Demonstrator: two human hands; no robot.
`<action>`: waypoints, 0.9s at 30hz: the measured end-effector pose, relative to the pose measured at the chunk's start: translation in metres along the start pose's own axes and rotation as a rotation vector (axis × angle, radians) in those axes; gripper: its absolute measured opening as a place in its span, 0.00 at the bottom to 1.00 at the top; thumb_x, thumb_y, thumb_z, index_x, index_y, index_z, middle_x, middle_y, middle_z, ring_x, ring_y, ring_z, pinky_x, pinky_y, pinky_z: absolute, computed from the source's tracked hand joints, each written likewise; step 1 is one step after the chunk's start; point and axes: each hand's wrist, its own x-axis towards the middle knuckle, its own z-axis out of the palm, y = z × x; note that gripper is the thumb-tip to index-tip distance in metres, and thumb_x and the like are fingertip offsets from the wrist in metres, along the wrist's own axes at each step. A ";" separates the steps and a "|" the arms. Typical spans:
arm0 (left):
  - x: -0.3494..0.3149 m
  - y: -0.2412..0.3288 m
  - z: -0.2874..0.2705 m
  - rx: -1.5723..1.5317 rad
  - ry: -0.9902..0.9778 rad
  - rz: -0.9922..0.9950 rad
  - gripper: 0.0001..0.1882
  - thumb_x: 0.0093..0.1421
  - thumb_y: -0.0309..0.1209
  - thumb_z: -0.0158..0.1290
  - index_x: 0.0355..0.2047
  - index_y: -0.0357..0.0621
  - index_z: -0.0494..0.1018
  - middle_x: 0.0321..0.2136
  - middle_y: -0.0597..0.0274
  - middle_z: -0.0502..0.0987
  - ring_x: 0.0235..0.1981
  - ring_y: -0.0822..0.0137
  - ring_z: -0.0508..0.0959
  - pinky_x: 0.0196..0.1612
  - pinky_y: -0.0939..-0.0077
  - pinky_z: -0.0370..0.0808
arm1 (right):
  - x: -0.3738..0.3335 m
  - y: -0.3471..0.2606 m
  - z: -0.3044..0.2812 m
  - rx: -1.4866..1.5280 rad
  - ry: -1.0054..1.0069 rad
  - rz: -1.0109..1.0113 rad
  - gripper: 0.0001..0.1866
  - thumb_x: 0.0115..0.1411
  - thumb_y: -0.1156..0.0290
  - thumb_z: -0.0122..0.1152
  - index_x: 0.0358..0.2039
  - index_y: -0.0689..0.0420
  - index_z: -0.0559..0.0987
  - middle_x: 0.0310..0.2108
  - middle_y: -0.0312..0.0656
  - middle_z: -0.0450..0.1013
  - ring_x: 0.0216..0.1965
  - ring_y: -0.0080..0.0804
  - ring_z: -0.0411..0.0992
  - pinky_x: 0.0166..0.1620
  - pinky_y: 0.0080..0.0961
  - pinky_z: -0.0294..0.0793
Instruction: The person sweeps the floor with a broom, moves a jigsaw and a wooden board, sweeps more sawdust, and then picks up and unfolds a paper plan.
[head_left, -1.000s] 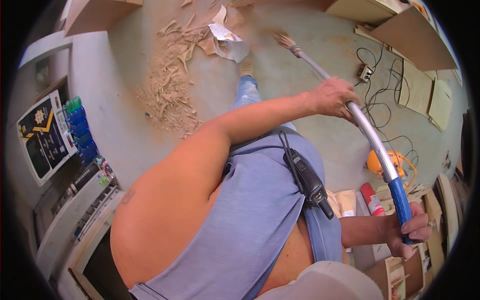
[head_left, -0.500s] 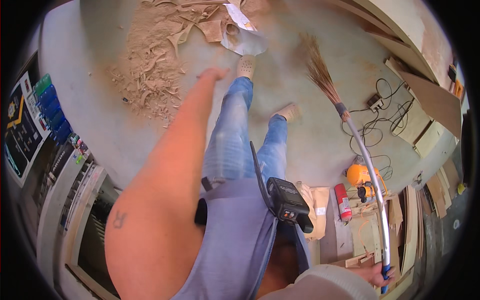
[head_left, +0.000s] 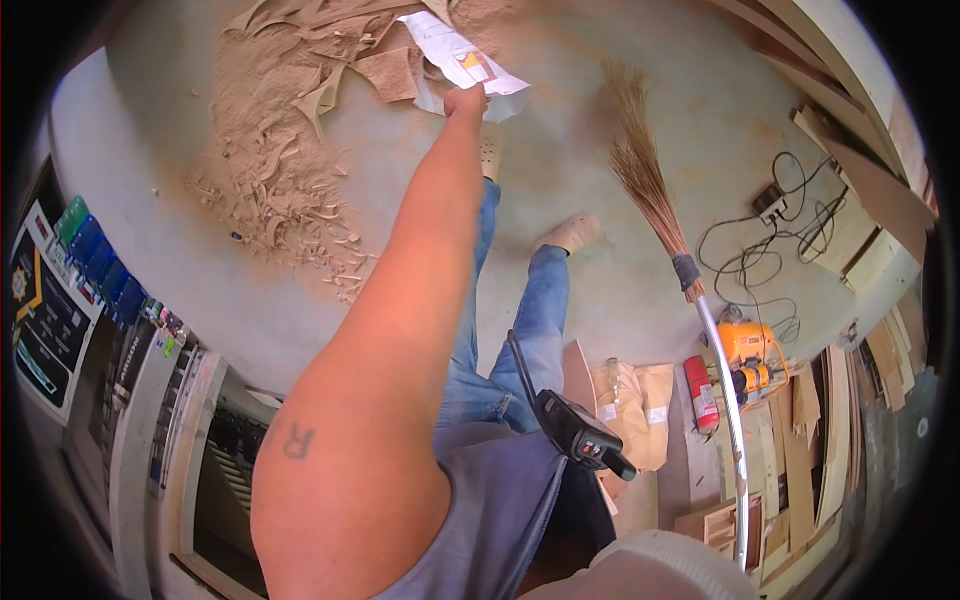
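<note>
My left arm reaches far forward. My left hand [head_left: 465, 100] is closed on the near edge of a crumpled white printed sheet [head_left: 450, 50], beside the wood scraps and in front of my shoe. The long broom [head_left: 645, 170] stands to my right, its brown bristles pointing away from me and its silver handle [head_left: 727, 400] running down to the lower edge. My right sleeve [head_left: 660, 570] shows at the bottom near that handle. My right hand itself is outside the picture.
Sawdust and wood shavings [head_left: 285, 180] lie ahead on the left, with curved wood scraps [head_left: 385, 75] among them. Tangled cables [head_left: 770, 250], a yellow compressor-like machine [head_left: 745, 345], a red extinguisher [head_left: 700, 395] and boards [head_left: 830, 430] line the right. Brown paper bags [head_left: 640, 405] stand near my legs.
My left hand has moved forward and taken hold of the white sheet, which now looks more spread out. My body leans further forward. My right hand has left the picture.
</note>
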 end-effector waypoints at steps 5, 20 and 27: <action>-0.084 0.082 -0.099 0.201 -0.036 0.502 0.25 0.58 0.47 0.58 0.37 0.32 0.82 0.37 0.41 0.84 0.40 0.47 0.84 0.49 0.59 0.78 | 0.037 0.000 -0.024 0.051 0.002 0.064 0.17 0.58 0.75 0.61 0.21 0.48 0.62 0.20 0.32 0.57 0.27 0.27 0.63 0.40 0.33 0.63; -0.201 0.056 -0.568 0.652 0.251 0.640 0.44 0.61 0.53 0.58 0.69 0.39 0.60 0.62 0.44 0.72 0.63 0.44 0.71 0.69 0.49 0.63 | 0.065 -0.010 0.086 0.394 -0.145 0.071 0.19 0.62 0.70 0.61 0.20 0.47 0.61 0.20 0.31 0.53 0.24 0.26 0.56 0.36 0.28 0.60; -0.237 -0.143 -0.520 0.719 0.276 0.133 0.23 0.50 0.46 0.60 0.40 0.42 0.84 0.39 0.39 0.83 0.44 0.44 0.83 0.48 0.55 0.78 | 0.020 -0.046 0.107 0.563 -0.371 0.038 0.16 0.62 0.70 0.63 0.26 0.49 0.63 0.23 0.31 0.56 0.24 0.20 0.56 0.32 0.18 0.56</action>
